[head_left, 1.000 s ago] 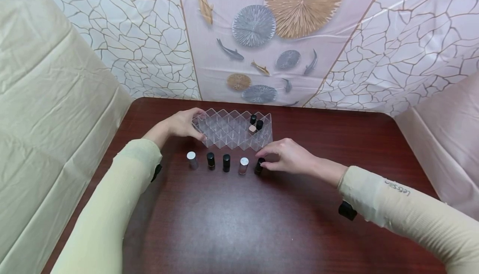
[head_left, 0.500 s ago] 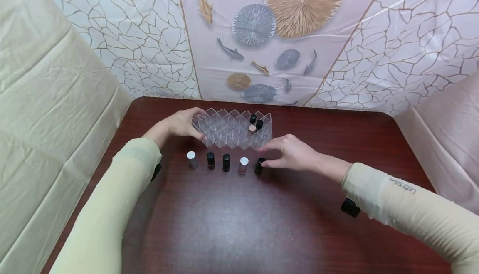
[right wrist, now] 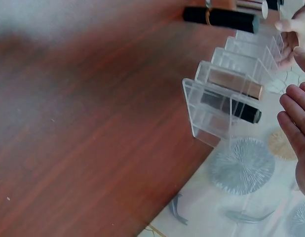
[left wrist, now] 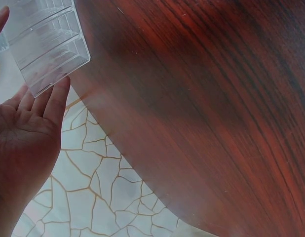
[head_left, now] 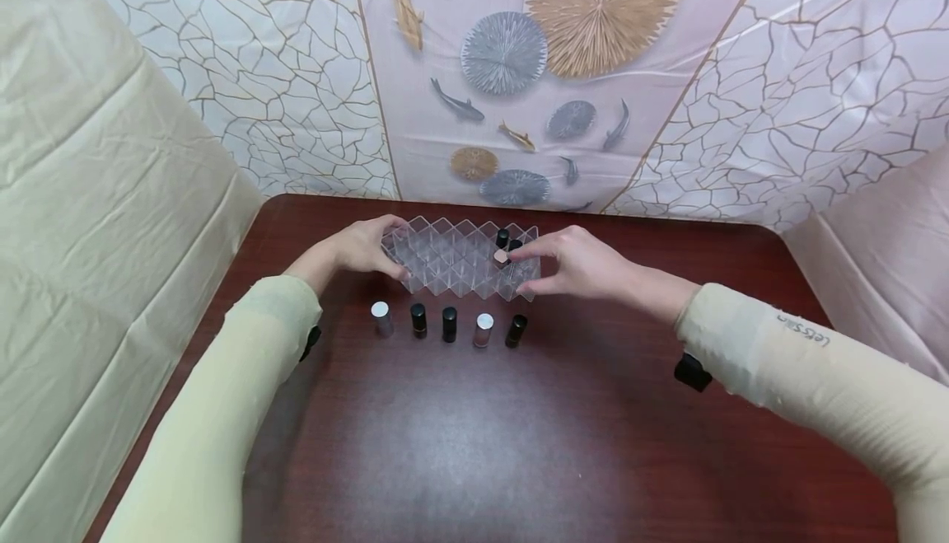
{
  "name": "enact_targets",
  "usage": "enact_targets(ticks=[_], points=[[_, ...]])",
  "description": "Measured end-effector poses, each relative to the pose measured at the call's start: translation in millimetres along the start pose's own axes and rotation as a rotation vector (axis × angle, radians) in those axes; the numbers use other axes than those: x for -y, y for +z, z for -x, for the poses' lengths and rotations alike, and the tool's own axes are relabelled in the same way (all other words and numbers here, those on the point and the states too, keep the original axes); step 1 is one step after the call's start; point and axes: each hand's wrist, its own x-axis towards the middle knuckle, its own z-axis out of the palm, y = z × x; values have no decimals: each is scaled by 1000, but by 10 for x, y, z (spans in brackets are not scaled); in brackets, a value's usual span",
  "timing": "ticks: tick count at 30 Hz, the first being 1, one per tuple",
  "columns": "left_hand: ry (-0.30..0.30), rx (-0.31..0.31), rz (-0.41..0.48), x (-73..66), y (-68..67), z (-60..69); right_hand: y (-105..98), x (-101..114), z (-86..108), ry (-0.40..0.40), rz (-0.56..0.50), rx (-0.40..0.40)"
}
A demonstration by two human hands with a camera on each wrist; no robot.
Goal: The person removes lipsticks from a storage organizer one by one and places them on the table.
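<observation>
A clear acrylic lipstick organizer [head_left: 460,259] with diamond-shaped compartments stands on the table. My left hand [head_left: 361,245] holds its left end, fingers at the back and thumb at the front; the left wrist view shows those fingers against the organizer's wall [left wrist: 54,49]. Over the right end reaches my right hand [head_left: 586,263], fingers spread and holding nothing, close to a beige-capped lipstick [head_left: 501,256]. That lipstick and two black ones, including a black lipstick [head_left: 502,236], sit in compartments there. In the right wrist view, my right hand [right wrist: 298,118] has fingers extended past the organizer's black lipstick [right wrist: 248,112].
In front of the organizer a row of lipsticks stands: a silver-capped one [head_left: 381,316], a black one [head_left: 418,318], another black one [head_left: 449,323], a white-topped one [head_left: 483,329] and a black one [head_left: 516,330]. Patterned cloth [head_left: 296,90] hangs behind the table [head_left: 474,428].
My right hand has left the rightmost black lipstick in the front row and moved back over the organizer's right end. The left hand and the organizer have stayed in place.
</observation>
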Motion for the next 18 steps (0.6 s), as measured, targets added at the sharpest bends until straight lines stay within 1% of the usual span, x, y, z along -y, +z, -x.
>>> enact_targets(ticks=[8, 15, 18], points=[[-4, -2, -8, -10, -5, -3, -100, -118, -195, 63, 13, 41], [-2, -3, -11, 3, 2, -12, -117, -274, -380, 60, 21, 68], [-1, -4, -11, 4, 7, -14, -119, -321, -454, 72, 39, 89]])
